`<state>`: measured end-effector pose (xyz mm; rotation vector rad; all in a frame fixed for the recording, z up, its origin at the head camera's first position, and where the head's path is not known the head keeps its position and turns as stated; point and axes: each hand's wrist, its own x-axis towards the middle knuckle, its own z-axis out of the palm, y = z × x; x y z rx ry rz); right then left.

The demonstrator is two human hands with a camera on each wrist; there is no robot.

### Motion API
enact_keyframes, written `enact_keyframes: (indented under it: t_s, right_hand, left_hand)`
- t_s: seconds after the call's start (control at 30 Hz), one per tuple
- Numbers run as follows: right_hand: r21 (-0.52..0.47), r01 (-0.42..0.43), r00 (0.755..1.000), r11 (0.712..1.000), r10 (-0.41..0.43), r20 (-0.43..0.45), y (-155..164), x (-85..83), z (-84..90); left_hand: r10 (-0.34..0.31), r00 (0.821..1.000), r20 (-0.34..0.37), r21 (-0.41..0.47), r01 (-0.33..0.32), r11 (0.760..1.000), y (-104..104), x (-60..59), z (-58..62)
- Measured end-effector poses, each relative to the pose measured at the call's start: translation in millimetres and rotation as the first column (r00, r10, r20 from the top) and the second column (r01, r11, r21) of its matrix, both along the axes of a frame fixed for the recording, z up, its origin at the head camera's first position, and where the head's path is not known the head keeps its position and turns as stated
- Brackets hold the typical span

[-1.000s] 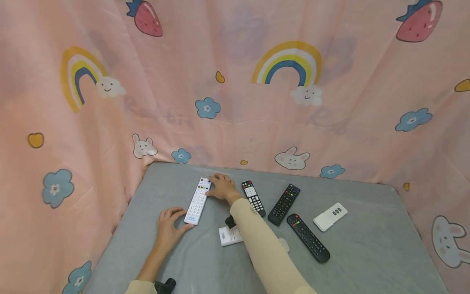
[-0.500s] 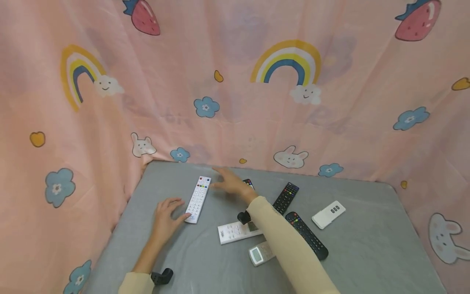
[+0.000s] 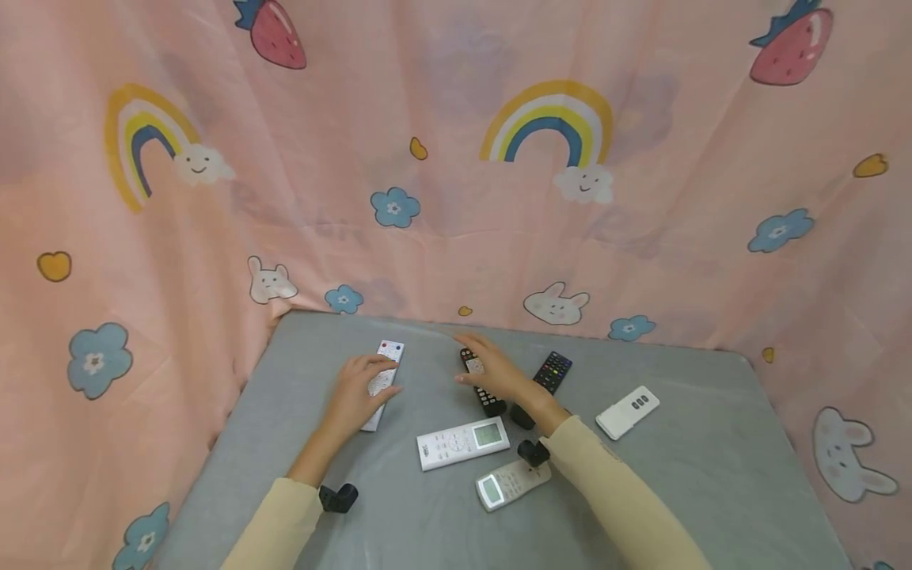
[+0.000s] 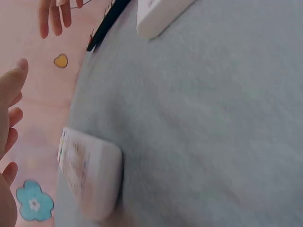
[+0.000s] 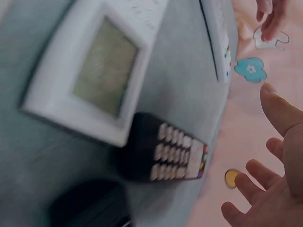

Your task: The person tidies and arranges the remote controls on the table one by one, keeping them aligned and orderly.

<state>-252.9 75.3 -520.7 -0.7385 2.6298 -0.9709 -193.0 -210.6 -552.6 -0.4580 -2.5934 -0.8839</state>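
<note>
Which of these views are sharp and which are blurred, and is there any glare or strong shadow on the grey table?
Head view: sharp, evenly lit, no glare on the grey table, only faint shadows under the left hand and right hand; the curtain bows as through a wide lens. Left wrist view: the white remote is smeared, its buttons unreadable. Right wrist view: the black remote is soft and dim.
</note>
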Motion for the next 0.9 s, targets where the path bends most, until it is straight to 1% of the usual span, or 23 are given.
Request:
enact_keyframes:
  t_s: [0.13, 0.23, 0.3, 0.37, 0.5, 0.57, 0.6, 0.77, 0.9]
  right_hand:
    - [-0.007, 0.042, 0.998, 0.999, -0.042, -0.038, 19.0, 13.0, -4.6]
    - [0.015, 0.073, 0.995, 0.997, -0.072, -0.067, 30.7, 20.1, -9.3]
    - [0.035, 0.093, 0.993, 0.995, -0.09, -0.082, 37.7, 24.3, -11.6]
    - [0.052, 0.115, 0.989, 0.992, -0.109, -0.095, 44.2, 28.0, -13.9]
    - [0.045, 0.13, 0.987, 0.99, -0.125, -0.105, 53.5, 33.9, -17.3]
    - [0.043, 0.128, 0.986, 0.991, -0.122, -0.11, 56.8, 36.4, -19.2]
    - [0.04, 0.127, 0.987, 0.991, -0.122, -0.106, 58.2, 37.4, -20.1]
    - [0.065, 0.133, 0.986, 0.989, -0.125, -0.107, 62.9, 42.3, -24.8]
    - [0.097, 0.138, 0.985, 0.986, -0.127, -0.114, 64.6, 44.6, -27.4]
  left_hand:
    - [-0.03, 0.998, 0.049, -0.032, 0.032, 0.999, 13.8, -11.4, 3.0]
    - [-0.042, 0.995, 0.086, -0.08, 0.049, 0.996, 24.7, -19.4, 2.6]
    - [-0.057, 0.994, 0.093, -0.106, 0.066, 0.992, 32.5, -24.5, 2.0]
    - [-0.082, 0.992, 0.1, -0.098, 0.092, 0.991, 40.6, -29.2, 1.3]
    - [-0.118, 0.987, 0.109, -0.068, 0.125, 0.99, 53.7, -38.5, -1.9]
    - [-0.115, 0.985, 0.127, -0.065, 0.124, 0.99, 59.2, -42.9, -4.0]
    - [-0.115, 0.985, 0.125, -0.064, 0.124, 0.99, 61.7, -45.2, -5.3]
    - [-0.117, 0.981, 0.154, -0.038, 0.124, 0.992, 73.5, -56.4, -10.6]
    - [-0.107, 0.975, 0.195, -0.057, 0.121, 0.991, 83.1, -64.8, -15.4]
